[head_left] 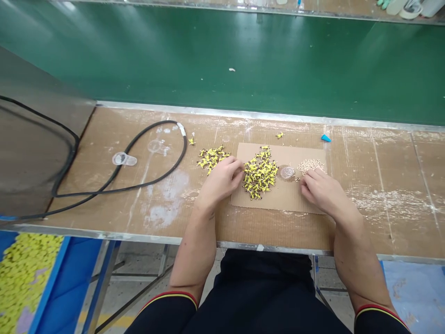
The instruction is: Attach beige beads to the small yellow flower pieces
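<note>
On a cardboard sheet lies a pile of small yellow figures with dark ends. My left hand is at the pile's left edge, fingers curled together; what they hold, if anything, is hidden. To its left is a smaller group of the same yellow pieces. My right hand touches the near side of a heap of tiny pale beige pieces, its fingertips pinched; anything between them is too small to name. Between the two heaps sits a small round clear dish.
A black cable loops across the left of the table, with a clear plastic scoop-like piece by it. A blue cone-shaped tip lies beyond the sheet. Behind runs a green belt. A blue bin of yellow pieces stands lower left.
</note>
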`<state>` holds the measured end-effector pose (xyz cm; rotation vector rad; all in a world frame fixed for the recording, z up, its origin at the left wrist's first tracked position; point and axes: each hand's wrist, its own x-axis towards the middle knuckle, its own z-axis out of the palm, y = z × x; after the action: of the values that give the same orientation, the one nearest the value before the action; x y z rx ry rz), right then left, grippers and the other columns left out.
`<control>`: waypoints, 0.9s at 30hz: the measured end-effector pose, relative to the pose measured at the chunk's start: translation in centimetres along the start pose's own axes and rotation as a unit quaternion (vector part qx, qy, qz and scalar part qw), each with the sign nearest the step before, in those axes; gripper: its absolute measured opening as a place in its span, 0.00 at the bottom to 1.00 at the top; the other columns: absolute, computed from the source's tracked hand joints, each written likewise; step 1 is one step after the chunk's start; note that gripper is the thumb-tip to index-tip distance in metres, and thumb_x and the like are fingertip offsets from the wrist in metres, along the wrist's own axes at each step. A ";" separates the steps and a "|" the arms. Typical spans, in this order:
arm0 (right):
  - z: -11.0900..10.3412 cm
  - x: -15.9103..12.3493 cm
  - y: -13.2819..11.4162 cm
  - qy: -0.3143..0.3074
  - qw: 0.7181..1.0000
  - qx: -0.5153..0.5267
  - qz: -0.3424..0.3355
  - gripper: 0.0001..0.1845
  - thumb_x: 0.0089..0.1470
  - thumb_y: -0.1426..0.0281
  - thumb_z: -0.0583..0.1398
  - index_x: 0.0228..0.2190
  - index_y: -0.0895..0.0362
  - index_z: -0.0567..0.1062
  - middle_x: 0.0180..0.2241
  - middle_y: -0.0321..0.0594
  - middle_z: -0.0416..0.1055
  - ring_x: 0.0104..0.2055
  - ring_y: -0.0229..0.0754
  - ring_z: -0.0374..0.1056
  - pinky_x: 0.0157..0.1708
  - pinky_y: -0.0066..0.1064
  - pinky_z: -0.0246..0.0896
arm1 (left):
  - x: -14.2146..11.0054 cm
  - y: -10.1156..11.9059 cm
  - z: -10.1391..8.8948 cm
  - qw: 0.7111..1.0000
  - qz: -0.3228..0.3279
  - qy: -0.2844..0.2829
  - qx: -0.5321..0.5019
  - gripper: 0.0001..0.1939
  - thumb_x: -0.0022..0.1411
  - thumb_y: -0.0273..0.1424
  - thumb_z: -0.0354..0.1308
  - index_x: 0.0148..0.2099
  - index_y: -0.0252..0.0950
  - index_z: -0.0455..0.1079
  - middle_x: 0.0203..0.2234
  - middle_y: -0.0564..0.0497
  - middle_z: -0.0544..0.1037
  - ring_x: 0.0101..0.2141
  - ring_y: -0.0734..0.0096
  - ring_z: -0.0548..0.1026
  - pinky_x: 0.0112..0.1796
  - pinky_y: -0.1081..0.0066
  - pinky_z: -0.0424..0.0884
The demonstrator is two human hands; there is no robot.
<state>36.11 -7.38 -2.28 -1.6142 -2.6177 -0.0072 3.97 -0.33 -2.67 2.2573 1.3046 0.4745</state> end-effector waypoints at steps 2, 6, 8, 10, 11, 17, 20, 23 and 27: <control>0.2 0.0 -0.1 0.003 1.000 -0.002 0.008 0.13 0.65 0.75 0.54 0.28 0.53 0.71 0.31 0.45 0.73 0.36 0.49 0.67 0.38 0.39 0.60 | 0.0 0.1 -0.2 1.000 -0.008 0.023 -0.016 0.07 0.65 0.26 0.52 0.37 0.37 0.71 0.33 0.47 0.78 0.36 0.61 0.77 0.41 0.64 0.72; 0.0 0.0 0.3 0.011 0.998 0.046 0.029 0.11 0.65 0.74 0.53 0.30 0.53 0.68 0.32 0.45 0.73 0.37 0.49 0.69 0.38 0.38 0.62 | -0.1 0.7 -0.2 0.992 -0.040 0.083 -0.082 0.06 0.66 0.26 0.52 0.41 0.38 0.70 0.31 0.50 0.79 0.32 0.66 0.77 0.38 0.67 0.73; -0.4 -0.1 0.7 0.017 0.993 0.114 0.040 0.09 0.65 0.74 0.52 0.31 0.52 0.66 0.32 0.43 0.73 0.37 0.47 0.69 0.37 0.37 0.64 | -0.2 1.1 -0.1 0.986 -0.044 0.116 -0.116 0.06 0.65 0.27 0.52 0.40 0.38 0.70 0.30 0.51 0.79 0.31 0.68 0.77 0.37 0.69 0.73; -1.1 -0.3 1.1 0.018 0.981 0.185 0.055 0.08 0.64 0.73 0.52 0.32 0.51 0.64 0.31 0.40 0.71 0.33 0.44 0.68 0.34 0.35 0.64 | -0.2 1.6 0.1 0.978 -0.040 0.143 -0.148 0.05 0.64 0.27 0.53 0.38 0.38 0.70 0.28 0.53 0.78 0.30 0.69 0.77 0.36 0.69 0.73; -1.3 -0.4 1.3 0.023 0.975 0.212 0.064 0.08 0.64 0.73 0.52 0.32 0.51 0.63 0.29 0.38 0.70 0.30 0.42 0.67 0.32 0.34 0.63 | -0.2 1.8 0.2 0.974 -0.040 0.151 -0.164 0.05 0.64 0.28 0.53 0.38 0.38 0.70 0.27 0.53 0.78 0.30 0.69 0.76 0.36 0.69 0.73; -1.8 -0.7 1.9 0.126 0.946 0.289 0.076 0.06 0.62 0.72 0.56 0.32 0.51 0.69 0.30 0.37 0.77 0.29 0.40 0.73 0.30 0.32 0.68 | -0.2 3.0 1.1 0.934 -0.063 0.146 -0.321 0.05 0.64 0.33 0.57 0.38 0.38 0.73 0.30 0.50 0.81 0.31 0.69 0.78 0.35 0.68 0.76; -1.5 -0.5 1.6 0.186 0.923 0.330 0.068 0.05 0.62 0.70 0.60 0.33 0.52 0.74 0.32 0.39 0.81 0.33 0.42 0.77 0.33 0.34 0.73 | -0.2 3.6 1.8 0.901 -0.055 0.105 -0.418 0.06 0.64 0.35 0.59 0.38 0.37 0.72 0.30 0.49 0.82 0.30 0.69 0.80 0.35 0.68 0.77; -1.5 -0.2 0.6 0.228 0.897 0.375 0.047 0.03 0.61 0.72 0.63 0.34 0.52 0.77 0.32 0.39 0.81 0.33 0.42 0.78 0.35 0.35 0.75 | -0.6 4.6 2.4 0.889 -0.037 0.053 -0.454 0.06 0.65 0.35 0.59 0.39 0.37 0.72 0.27 0.50 0.79 0.27 0.71 0.77 0.31 0.70 0.74; -2.3 0.2 -1.3 0.251 0.873 0.418 -0.017 0.08 0.59 0.77 0.65 0.36 0.51 0.80 0.33 0.37 0.81 0.34 0.41 0.79 0.35 0.33 0.76 | -1.1 6.1 2.8 0.908 0.013 -0.003 -0.418 0.07 0.67 0.32 0.56 0.39 0.38 0.75 0.29 0.49 0.78 0.29 0.71 0.74 0.32 0.69 0.72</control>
<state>34.96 -7.84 0.02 -1.0561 -1.8303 0.5430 9.19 -4.54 -1.55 1.5416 0.8228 0.8427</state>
